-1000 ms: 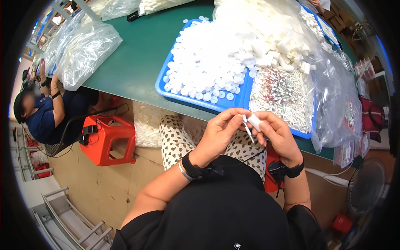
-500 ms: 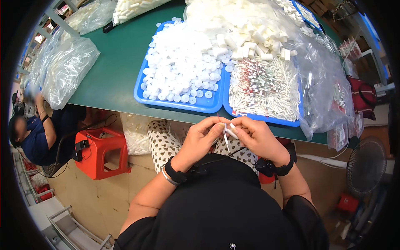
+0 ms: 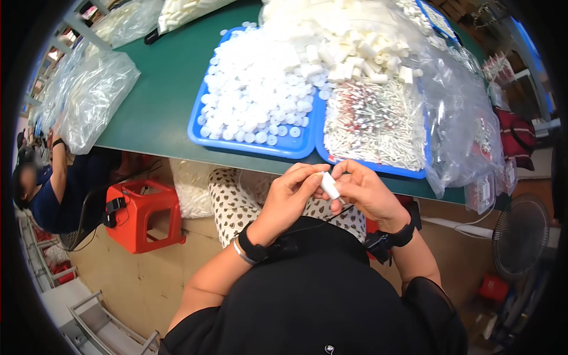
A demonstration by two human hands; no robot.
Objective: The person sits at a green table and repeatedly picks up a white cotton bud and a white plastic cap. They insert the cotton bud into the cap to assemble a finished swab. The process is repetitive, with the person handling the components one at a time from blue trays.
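My left hand (image 3: 291,195) and my right hand (image 3: 368,194) meet just off the table's front edge, both closed in a pinch. Between them is a small white foam-like cylinder (image 3: 329,187), tilted, with a thin pale stick end (image 3: 341,201) showing at its lower end. My left thumb and fingertips are at its upper end; my right thumb and fingers grip its side. Just beyond stand a blue tray (image 3: 248,149) of translucent white discs and another blue tray (image 3: 378,168) of thin white sticks, some with red and grey parts. Short cream-white foam cylinders (image 3: 355,62) are heaped behind.
Clear plastic bags lie on the green table (image 3: 155,89), one bag (image 3: 97,97) at the left and another (image 3: 447,112) at the right. A red stool (image 3: 142,216) stands left, near a seated person (image 3: 56,183). A fan (image 3: 520,236) stands at the right.
The white cylinder has come up between both hands and now surrounds most of the thin stick, which hung bare below my left fingers before. My right fingers have shifted around the cylinder.
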